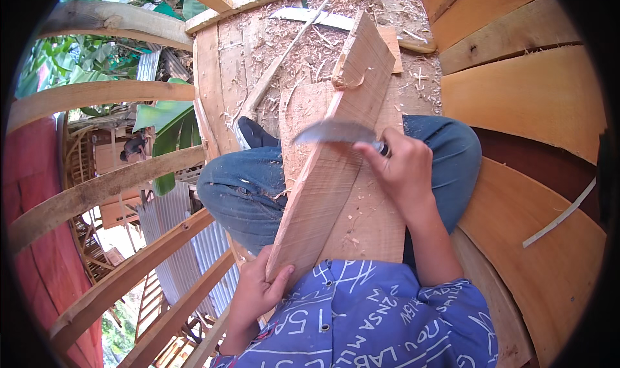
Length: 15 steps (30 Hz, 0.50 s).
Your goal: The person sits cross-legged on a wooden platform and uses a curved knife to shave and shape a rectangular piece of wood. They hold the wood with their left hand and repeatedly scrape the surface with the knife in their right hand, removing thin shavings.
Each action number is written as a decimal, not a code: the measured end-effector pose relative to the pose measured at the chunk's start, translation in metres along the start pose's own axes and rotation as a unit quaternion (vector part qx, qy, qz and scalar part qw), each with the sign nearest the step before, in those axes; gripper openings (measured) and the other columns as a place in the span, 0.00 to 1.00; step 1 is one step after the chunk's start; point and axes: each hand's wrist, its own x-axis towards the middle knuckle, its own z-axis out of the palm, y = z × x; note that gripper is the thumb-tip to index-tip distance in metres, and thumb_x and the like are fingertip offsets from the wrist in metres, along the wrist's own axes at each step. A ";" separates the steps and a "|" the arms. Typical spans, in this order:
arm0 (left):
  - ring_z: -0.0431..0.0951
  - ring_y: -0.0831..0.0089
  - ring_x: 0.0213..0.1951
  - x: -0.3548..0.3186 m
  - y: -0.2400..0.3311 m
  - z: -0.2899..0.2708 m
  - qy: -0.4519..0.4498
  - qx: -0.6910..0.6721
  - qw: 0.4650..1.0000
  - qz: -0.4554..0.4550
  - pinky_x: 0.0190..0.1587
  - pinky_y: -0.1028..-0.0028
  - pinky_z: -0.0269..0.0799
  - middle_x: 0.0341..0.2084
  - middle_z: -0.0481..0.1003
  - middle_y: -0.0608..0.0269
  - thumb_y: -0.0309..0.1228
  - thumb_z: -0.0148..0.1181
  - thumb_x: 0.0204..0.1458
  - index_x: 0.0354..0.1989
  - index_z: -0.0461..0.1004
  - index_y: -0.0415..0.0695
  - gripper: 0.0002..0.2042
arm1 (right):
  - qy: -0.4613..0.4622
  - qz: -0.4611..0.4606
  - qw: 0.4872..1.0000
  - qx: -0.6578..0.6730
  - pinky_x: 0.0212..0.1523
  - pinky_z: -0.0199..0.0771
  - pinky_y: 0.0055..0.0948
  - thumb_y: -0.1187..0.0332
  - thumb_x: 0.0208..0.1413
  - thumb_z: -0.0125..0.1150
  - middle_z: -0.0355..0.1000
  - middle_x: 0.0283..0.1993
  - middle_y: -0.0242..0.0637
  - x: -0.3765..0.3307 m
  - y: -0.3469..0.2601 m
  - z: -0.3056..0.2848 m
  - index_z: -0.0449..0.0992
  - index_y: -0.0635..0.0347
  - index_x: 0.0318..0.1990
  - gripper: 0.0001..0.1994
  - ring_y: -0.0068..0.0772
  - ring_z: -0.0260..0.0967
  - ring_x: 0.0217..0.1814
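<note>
A long pale wooden plank (336,148) leans across my lap, its far end resting on the shaving-strewn floor. My left hand (255,294) grips its near lower end against my body. My right hand (403,168) is closed on the handle of a knife whose broad blurred blade (332,132) lies across the plank's upper face. A curled shaving (349,82) hangs from the plank's edge higher up. A second flat board (365,219) lies under the plank on my knees.
Wood shavings (310,51) cover the plank floor ahead. Curved wooden boards (523,90) rise on the right. On the left, open wooden rails (97,97) give onto a drop with corrugated metal roofing (181,239) and green leaves below. A thin stick (278,64) lies on the floor.
</note>
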 end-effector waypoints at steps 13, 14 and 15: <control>0.81 0.49 0.33 -0.005 -0.002 0.000 -0.017 -0.008 0.999 -0.037 0.35 0.66 0.73 0.28 0.77 0.42 0.26 0.59 0.52 0.47 0.71 0.36 0.14 | -0.031 0.054 0.997 0.048 0.19 0.65 0.40 0.39 0.48 0.63 0.66 0.13 0.47 -0.002 0.000 -0.017 0.68 0.62 0.15 0.31 0.50 0.68 0.17; 0.81 0.48 0.33 -0.004 0.001 -0.001 -0.018 -0.007 0.999 -0.039 0.35 0.66 0.73 0.28 0.77 0.42 0.26 0.59 0.52 0.47 0.71 0.36 0.14 | -0.056 0.040 0.996 0.056 0.19 0.65 0.40 0.39 0.48 0.63 0.65 0.13 0.47 -0.010 -0.002 -0.023 0.68 0.62 0.15 0.31 0.50 0.67 0.17; 0.81 0.48 0.33 -0.004 0.003 0.000 -0.018 -0.006 0.999 -0.041 0.35 0.65 0.73 0.28 0.77 0.42 0.25 0.59 0.52 0.47 0.71 0.36 0.14 | -0.067 0.018 0.996 0.063 0.18 0.65 0.39 0.39 0.47 0.64 0.65 0.13 0.46 -0.019 -0.006 -0.025 0.68 0.62 0.15 0.31 0.49 0.68 0.16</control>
